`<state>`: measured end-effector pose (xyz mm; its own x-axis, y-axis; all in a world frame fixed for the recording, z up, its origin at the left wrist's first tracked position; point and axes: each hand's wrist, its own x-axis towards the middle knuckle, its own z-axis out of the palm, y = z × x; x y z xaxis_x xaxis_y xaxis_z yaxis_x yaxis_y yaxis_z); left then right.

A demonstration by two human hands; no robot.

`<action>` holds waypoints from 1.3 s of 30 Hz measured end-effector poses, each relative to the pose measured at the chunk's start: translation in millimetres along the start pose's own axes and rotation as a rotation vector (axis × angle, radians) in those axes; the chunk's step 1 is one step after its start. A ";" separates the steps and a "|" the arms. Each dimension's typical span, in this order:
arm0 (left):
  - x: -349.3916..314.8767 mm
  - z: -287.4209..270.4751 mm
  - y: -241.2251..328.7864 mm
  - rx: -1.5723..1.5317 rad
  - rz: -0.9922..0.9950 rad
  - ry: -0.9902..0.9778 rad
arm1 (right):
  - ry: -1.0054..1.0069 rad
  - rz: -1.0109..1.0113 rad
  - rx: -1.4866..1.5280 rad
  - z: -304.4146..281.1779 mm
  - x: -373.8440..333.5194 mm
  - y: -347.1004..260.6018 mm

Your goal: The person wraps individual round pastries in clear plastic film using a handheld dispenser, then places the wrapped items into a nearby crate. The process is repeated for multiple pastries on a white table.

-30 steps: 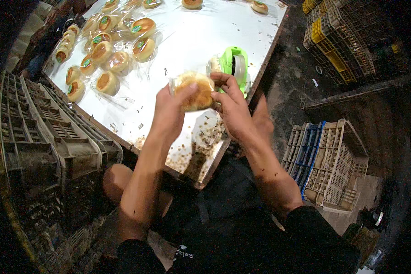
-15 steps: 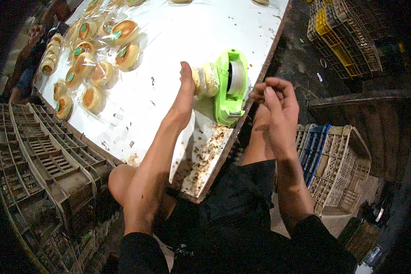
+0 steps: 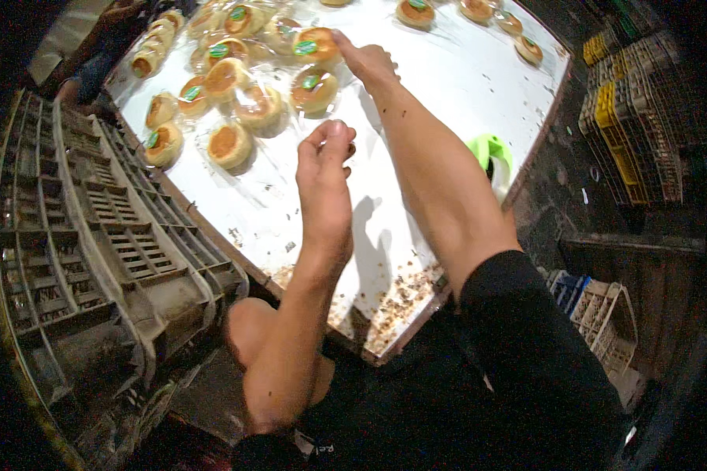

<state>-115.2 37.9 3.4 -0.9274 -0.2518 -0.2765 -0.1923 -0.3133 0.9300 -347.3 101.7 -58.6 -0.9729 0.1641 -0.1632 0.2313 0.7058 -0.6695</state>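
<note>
My right hand [image 3: 369, 64] reaches far across the white tabletop, one digit stretched to the right edge of a clear-wrapped round bun [image 3: 316, 45] with a green label. Its other fingers are bent, apart from that digit and partly hidden. Nearer to me, my left hand [image 3: 326, 177] hovers over the table with curled fingers and the thumb pressed on them; whatever they may hold is hidden. Just beyond it lies another wrapped bun [image 3: 314, 89]. A green tape dispenser [image 3: 491, 157] is partly covered by my right forearm.
Several wrapped buns [image 3: 225, 77] cluster at the left, with more [image 3: 415, 12] along the far side. Brown crumbs litter the near table corner [image 3: 393, 310]. Plastic crates [image 3: 126, 235] stand close on the left; other crates [image 3: 628, 133] are stacked at the right. Another person's arm [image 3: 106, 23] shows at upper left.
My view has shifted left. The right hand moved from beside the dispenser across to the buns. The left hand left the wrapped buns by the dispenser, which no longer show, and its fingers curled.
</note>
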 end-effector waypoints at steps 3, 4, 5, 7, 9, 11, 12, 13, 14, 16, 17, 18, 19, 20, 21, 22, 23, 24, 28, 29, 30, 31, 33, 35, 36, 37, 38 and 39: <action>-2.8 -4.8 8.9 -0.045 0.174 0.129 | 0.427 -0.154 -0.208 37.2 -0.3 -3.2; -0.6 -8.8 11.9 -0.047 0.249 0.168 | 0.403 -0.295 -0.056 41.8 -2.3 -13.9; -2.5 -17.7 17.2 0.062 0.339 0.187 | 0.375 -0.429 0.090 41.3 -8.8 -23.0; 9.6 -46.7 13.6 0.489 0.522 0.302 | 0.331 -0.739 0.233 28.9 -42.1 -37.0; 9.4 -64.3 19.5 1.099 0.668 0.400 | 0.187 -0.956 0.252 -9.8 -94.6 -18.3; 7.2 -77.3 33.1 1.270 0.456 0.266 | 0.100 -1.001 0.413 -44.4 -163.9 -4.7; 10.3 -86.0 33.2 1.121 0.548 0.108 | 0.119 -1.005 0.484 -57.5 -192.4 -0.1; 4.4 -78.9 33.3 0.932 0.516 -0.017 | 0.073 -0.879 0.562 -66.0 -213.8 11.4; -1.4 -72.0 33.8 0.753 0.475 -0.134 | 0.033 -0.801 0.837 -68.4 -228.8 26.0; -5.5 -60.2 2.7 0.474 0.405 -0.208 | 0.146 -0.665 0.768 -70.7 -249.5 59.5; -15.7 -50.8 -4.8 0.471 0.355 -0.258 | 0.024 -0.481 0.774 -73.4 -262.7 71.9; -25.1 -44.4 -11.3 0.469 0.306 -0.305 | 0.006 -0.355 0.868 -74.5 -275.0 78.9; -32.5 -43.4 -17.9 0.413 0.204 -0.410 | 0.005 -0.275 0.884 -75.6 -281.7 89.8; -39.7 -42.8 -23.0 0.368 0.137 -0.379 | 0.002 -0.197 0.900 -77.3 -288.5 98.7; -47.0 -42.2 -26.8 0.323 0.071 -0.345 | -0.047 -0.163 0.993 -78.1 -299.3 106.1; -55.5 -42.2 -28.1 0.281 0.001 -0.308 | -0.102 -0.127 1.088 -76.2 -310.9 108.1; -67.3 -39.3 -24.6 0.331 0.074 -0.156 | -0.073 -0.216 0.948 -71.1 -317.8 108.6; -69.8 -39.3 -25.9 0.343 0.190 -0.138 | -0.148 -0.234 0.989 -69.8 -328.8 108.3; -102.1 -37.8 -18.9 0.448 0.565 -0.064 | 0.093 -0.490 0.916 -84.3 -335.5 96.0; -119.5 -30.2 -10.6 0.523 0.678 -0.093 | 0.160 -0.482 0.943 -102.2 -344.9 88.5; -128.3 -25.0 -6.8 0.597 0.791 -0.121 | 0.225 -0.475 0.969 -114.4 -354.6 83.5; -127.1 -22.9 -10.1 0.570 1.148 -0.115 | 0.227 -0.446 1.055 -113.1 -358.5 86.8; -135.9 -24.5 -10.7 0.340 0.902 -0.023 | 0.228 -0.386 1.224 -107.1 -361.4 93.7; -146.4 -25.2 -9.4 0.121 0.566 -0.004 | 0.152 -0.335 1.202 -120.1 -364.6 92.1; -147.5 -25.7 -10.6 0.105 0.550 -0.001 | 0.115 -0.310 1.191 -124.5 -366.1 89.4; -147.2 -27.9 -10.2 0.091 0.538 -0.002 | 0.132 -0.374 1.188 -122.8 -367.8 86.1; -145.2 -32.4 -9.8 0.152 0.523 -0.005 | 0.118 -0.396 1.191 -120.6 -368.8 83.5; -141.6 -38.4 -9.4 0.212 0.507 -0.008 | 0.104 -0.417 1.194 -118.1 -369.3 81.0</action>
<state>30.3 41.4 24.5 -0.9228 -0.3162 0.2203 0.2199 0.0374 0.9748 30.0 179.7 33.0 -0.9560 0.1713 0.2380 -0.2835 -0.3328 -0.8994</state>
